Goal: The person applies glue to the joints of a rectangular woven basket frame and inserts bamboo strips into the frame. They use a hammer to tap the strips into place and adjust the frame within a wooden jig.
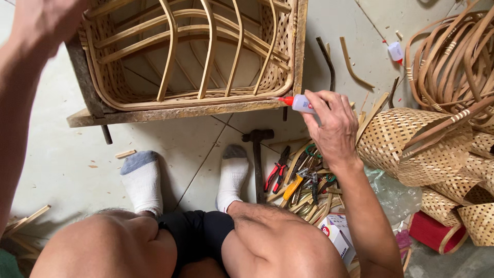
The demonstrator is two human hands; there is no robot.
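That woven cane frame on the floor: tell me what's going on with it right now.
A seated person is working on a large woven cane frame mounted on a rough wooden board. The right hand holds a small white glue bottle with a red nozzle, its tip pointing at the frame's lower right corner. The left hand rests at the frame's upper left edge. A dark-headed hammer, red-handled pliers and woven bamboo baskets lie on the floor nearby.

Basket-weaving workshop on a bare tiled floor, half-built cane frame [190, 56] on a wooden stand, coiled rattan strips [453, 56], woven bamboo panels [417, 141] — hammer [257, 154], pliers [278, 172], offcuts scattered about.
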